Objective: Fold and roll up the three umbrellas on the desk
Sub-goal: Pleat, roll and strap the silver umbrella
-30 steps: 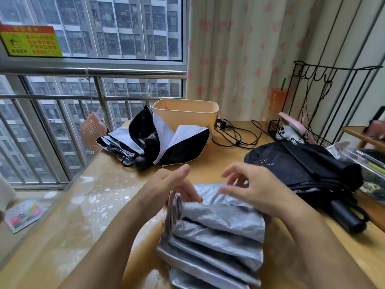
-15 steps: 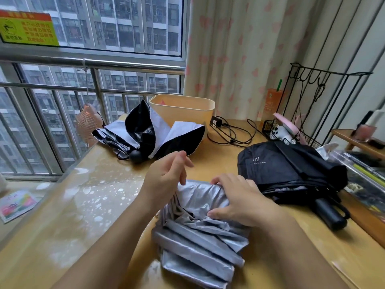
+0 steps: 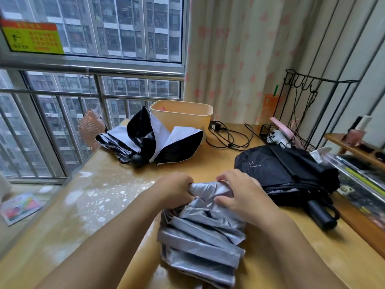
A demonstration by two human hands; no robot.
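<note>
Your wooden tabletop (image 3: 208,170) sits beside a barred window (image 3: 62,113) and a pink-dotted curtain (image 3: 239,59). Your left hand (image 3: 173,190) and right hand (image 3: 243,195) both curl tight round the far end of the silver umbrella (image 3: 200,236), which lies pleated just before you.

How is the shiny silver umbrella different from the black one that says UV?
The silver umbrella is shiny grey, while the black umbrella is dark with white "UV" lettering. The left hand and right hand grip the silver umbrella's far end, but the black umbrella lies untouched on its right. The black umbrella's handle shows, and the silver umbrella's is hidden. Both lie on the desk, collapsed with loose cloth, and neither is rolled up yet.
</note>
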